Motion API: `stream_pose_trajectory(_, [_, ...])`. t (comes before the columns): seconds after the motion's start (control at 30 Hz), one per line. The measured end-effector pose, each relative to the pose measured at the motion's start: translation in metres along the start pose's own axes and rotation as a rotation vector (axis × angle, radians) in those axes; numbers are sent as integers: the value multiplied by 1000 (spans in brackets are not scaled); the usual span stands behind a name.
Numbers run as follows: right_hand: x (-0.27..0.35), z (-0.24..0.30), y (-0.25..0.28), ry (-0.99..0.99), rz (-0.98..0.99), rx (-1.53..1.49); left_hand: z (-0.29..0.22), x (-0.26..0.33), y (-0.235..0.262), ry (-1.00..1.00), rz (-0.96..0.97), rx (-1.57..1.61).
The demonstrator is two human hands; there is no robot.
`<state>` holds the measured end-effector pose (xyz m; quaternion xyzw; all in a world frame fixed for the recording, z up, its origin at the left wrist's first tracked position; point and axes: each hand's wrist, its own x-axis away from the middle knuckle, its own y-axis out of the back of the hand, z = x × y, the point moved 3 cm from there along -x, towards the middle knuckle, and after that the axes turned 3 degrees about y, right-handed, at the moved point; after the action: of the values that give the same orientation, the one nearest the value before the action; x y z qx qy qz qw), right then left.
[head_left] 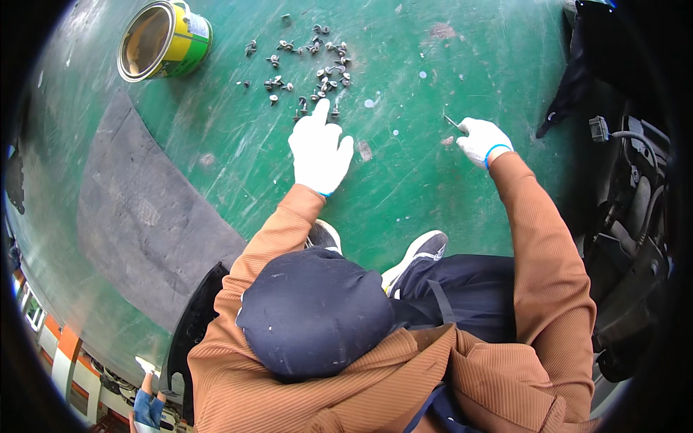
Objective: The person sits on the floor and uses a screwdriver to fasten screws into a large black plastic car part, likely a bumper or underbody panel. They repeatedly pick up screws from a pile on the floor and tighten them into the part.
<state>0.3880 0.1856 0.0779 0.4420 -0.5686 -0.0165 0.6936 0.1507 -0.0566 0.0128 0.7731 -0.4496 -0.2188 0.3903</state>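
Several small dark screws with pale round heads or washers (325, 84) lie scattered on the green floor. My left hand (317, 151), in a white glove, is at the near edge of this group. Its index finger points at the screws, and the thumb stands apart. Whether the fingertip touches a screw I cannot tell. Farther right, my right hand (485, 141), gloved in white too, is closed around a slim metal tool (450, 121). Only the tool's thin end shows, pointing up and left; the glove hides the rest.
An open yellow and green metal can (189, 45) lies tipped at the far left. A dark grey mat (137, 209) covers the floor on the left. Black car parts with wiring (635, 195) line the right side. Another person's legs (148, 404) show at the lower left.
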Motion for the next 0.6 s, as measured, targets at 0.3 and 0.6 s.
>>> stream_pose_trajectory(0.3, [19, 30, 18, -6, -72, 72, -2, -36, -4, -45, 69, -202])
stream_pose_trajectory(0.6, [14, 29, 24, -50, -103, 69, 10, -27, -18, -11, 60, -238])
